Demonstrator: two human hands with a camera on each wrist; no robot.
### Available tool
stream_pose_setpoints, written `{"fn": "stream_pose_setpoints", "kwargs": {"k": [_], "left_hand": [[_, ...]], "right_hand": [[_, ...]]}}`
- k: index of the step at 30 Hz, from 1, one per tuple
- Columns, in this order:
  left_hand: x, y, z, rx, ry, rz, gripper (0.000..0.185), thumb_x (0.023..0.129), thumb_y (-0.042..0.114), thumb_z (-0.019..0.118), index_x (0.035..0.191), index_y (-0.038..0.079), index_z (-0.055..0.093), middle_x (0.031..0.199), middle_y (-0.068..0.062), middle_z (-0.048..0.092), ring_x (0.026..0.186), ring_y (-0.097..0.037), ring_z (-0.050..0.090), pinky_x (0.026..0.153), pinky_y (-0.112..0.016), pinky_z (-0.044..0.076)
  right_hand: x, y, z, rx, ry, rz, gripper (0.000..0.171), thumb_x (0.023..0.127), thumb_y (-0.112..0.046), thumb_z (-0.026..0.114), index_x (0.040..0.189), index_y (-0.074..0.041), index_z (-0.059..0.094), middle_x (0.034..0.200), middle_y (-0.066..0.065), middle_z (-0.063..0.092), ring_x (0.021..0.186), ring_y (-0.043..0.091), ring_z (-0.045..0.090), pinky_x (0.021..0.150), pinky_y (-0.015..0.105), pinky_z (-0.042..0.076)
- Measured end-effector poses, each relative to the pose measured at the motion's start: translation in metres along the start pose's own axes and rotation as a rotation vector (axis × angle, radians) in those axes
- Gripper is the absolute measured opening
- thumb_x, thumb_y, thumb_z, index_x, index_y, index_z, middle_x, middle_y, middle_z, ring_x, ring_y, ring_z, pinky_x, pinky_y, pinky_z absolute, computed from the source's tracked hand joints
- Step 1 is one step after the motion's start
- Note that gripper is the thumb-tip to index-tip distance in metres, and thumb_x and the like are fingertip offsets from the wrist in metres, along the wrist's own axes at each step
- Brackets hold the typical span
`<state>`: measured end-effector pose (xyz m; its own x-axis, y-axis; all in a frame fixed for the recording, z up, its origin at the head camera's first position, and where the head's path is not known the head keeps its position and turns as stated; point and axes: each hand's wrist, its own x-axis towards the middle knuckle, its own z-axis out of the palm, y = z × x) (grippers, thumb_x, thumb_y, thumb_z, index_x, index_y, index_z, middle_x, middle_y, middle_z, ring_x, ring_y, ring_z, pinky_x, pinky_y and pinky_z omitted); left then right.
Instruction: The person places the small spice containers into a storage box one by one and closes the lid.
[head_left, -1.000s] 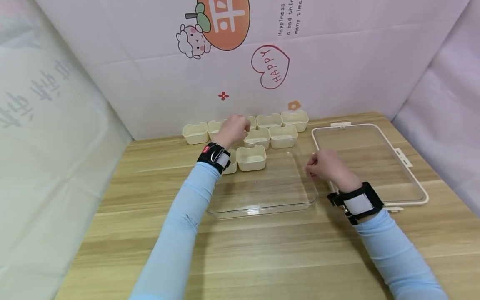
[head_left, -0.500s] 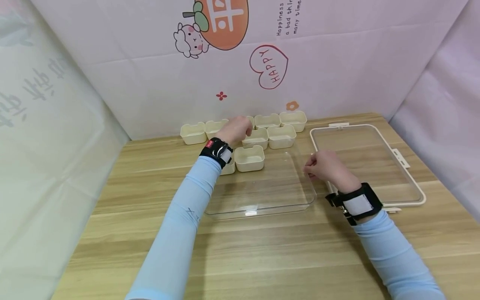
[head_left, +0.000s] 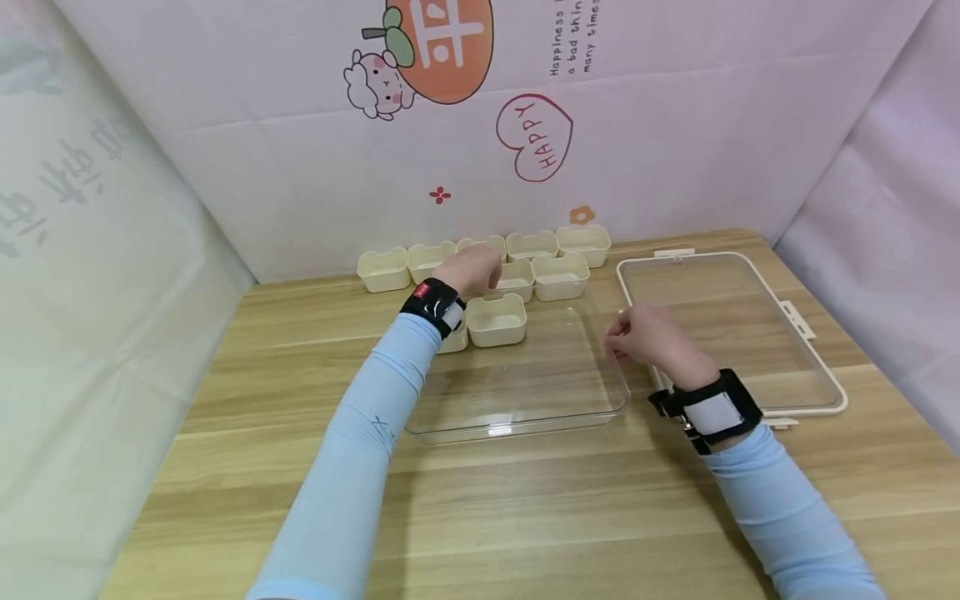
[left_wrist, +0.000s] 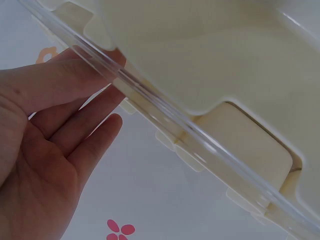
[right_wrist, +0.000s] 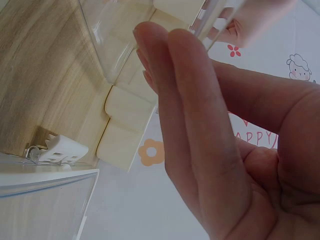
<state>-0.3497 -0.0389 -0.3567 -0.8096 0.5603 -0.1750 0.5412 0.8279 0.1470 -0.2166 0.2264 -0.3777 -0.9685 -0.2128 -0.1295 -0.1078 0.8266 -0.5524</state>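
A clear plastic box (head_left: 525, 392) stands in the middle of the table. Two cream cups with notched rims sit in it, one a whole cup (head_left: 497, 323) and one partly covered by my left wrist. My left hand (head_left: 471, 271) reaches over the box's far side, among the cups behind it. In the left wrist view, its thumb and fingertips come together behind the clear rim (left_wrist: 215, 142), beside a large near cup (left_wrist: 200, 50); I cannot tell whether they hold a cup. Beside the box's right wall is my right hand (head_left: 648, 337), fingers straight in the right wrist view.
Several more cream cups line up behind the box, including a back-left cup (head_left: 384, 271) and a right-hand cup (head_left: 561, 277). To the right lies a clear lid (head_left: 731, 333) with a white frame and clips. A printed cloth (head_left: 300, 167) hangs behind the table.
My left hand has shifted slightly right and nearer, showing more of the middle cup in the back row. The right hand has hardly moved; the view has shifted a little.
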Motion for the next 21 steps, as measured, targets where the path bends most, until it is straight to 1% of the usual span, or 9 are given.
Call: {"fn": "stream_pose_setpoints", "kwargs": {"k": [3,4,5,11,16,19,21], "left_hand": [[-0.0001,-0.0015,0.0000,0.014,-0.002,0.023,0.031,0.079,-0.008,0.045,0.056,0.012,0.039,0.061,0.001,0.023,0.052,-0.012,0.019,0.047,-0.025,0.018],[-0.0003,-0.0018,-0.0003,0.019,-0.001,0.030,0.033,0.078,-0.008,0.044,0.054,0.012,0.034,0.060,0.001,0.018,0.052,-0.012,0.015,0.047,-0.025,0.015],[-0.0006,-0.0018,-0.0007,0.020,0.005,0.038,0.035,0.077,-0.009,0.043,0.052,0.014,0.032,0.058,0.002,0.017,0.050,-0.012,0.014,0.046,-0.025,0.014],[-0.0029,-0.0008,-0.0020,0.039,0.024,0.057,0.041,0.074,-0.009,0.042,0.047,0.017,0.028,0.056,0.003,0.016,0.049,-0.010,0.012,0.045,-0.024,0.014],[-0.0031,-0.0007,-0.0006,0.048,0.024,0.054,0.038,0.074,-0.009,0.041,0.048,0.016,0.028,0.057,0.003,0.015,0.049,-0.011,0.011,0.045,-0.024,0.013],[-0.0018,-0.0015,0.0006,0.058,0.038,0.068,0.038,0.076,-0.008,0.041,0.049,0.015,0.027,0.058,0.003,0.014,0.050,-0.011,0.010,0.045,-0.024,0.012],[-0.0003,-0.0025,0.0015,0.069,0.045,0.078,0.037,0.075,-0.009,0.040,0.050,0.015,0.027,0.059,0.003,0.014,0.051,-0.011,0.011,0.046,-0.024,0.012]], "right_hand": [[0.0004,-0.0009,-0.0003,0.002,0.001,-0.006,0.015,0.086,-0.011,0.065,0.084,0.003,0.070,0.072,0.009,0.070,0.068,0.024,0.069,0.056,0.024,0.047],[0.0003,-0.0013,-0.0005,0.002,0.002,-0.006,0.015,0.086,-0.011,0.065,0.084,0.003,0.070,0.072,0.009,0.070,0.067,0.023,0.069,0.056,0.024,0.047],[0.0004,-0.0017,-0.0007,0.004,0.001,-0.006,0.016,0.086,-0.011,0.065,0.084,0.003,0.070,0.073,0.009,0.070,0.067,0.023,0.069,0.056,0.024,0.048],[-0.0006,-0.0034,-0.0005,0.011,-0.007,0.003,0.016,0.086,-0.011,0.065,0.086,0.004,0.070,0.074,0.010,0.070,0.069,0.025,0.069,0.057,0.024,0.048],[-0.0015,-0.0027,0.0009,0.023,-0.008,0.009,0.016,0.087,-0.011,0.064,0.086,0.004,0.069,0.075,0.011,0.070,0.070,0.027,0.070,0.057,0.024,0.049],[-0.0017,-0.0014,0.0017,0.028,-0.003,0.008,0.015,0.087,-0.011,0.065,0.085,0.004,0.069,0.075,0.011,0.070,0.070,0.027,0.070,0.056,0.024,0.049],[-0.0016,-0.0003,0.0022,0.034,-0.004,0.010,0.015,0.087,-0.010,0.064,0.085,0.004,0.069,0.075,0.011,0.070,0.070,0.027,0.070,0.056,0.024,0.049]]}}
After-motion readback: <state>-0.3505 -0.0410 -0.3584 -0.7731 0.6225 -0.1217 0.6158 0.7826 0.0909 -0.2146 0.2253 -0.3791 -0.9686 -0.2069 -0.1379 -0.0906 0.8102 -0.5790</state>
